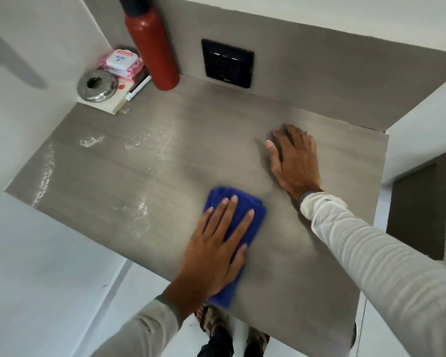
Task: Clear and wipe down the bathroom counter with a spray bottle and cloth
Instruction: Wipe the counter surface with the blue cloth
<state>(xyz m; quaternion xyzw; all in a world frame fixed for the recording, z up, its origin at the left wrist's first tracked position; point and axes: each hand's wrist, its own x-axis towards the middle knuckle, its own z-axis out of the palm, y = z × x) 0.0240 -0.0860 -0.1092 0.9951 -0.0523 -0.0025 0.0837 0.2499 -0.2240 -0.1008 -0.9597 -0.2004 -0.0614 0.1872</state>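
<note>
A folded blue cloth [252, 210] lies on the grey counter [129, 181] near its front edge. My left hand [216, 243] presses flat on top of the cloth, fingers spread. My right hand [294, 161] rests palm down on the bare counter further back and to the right, holding nothing. White streaks of spray or foam [90, 141] show on the left half of the counter. No spray bottle is in view.
A red bottle [152, 47] stands at the back left corner. Beside it sit a round steel lid [97, 85] on a pale box, pink packets [121, 61] and a black wall socket [227, 63]. My sandalled feet [211, 320] show below the counter's front edge.
</note>
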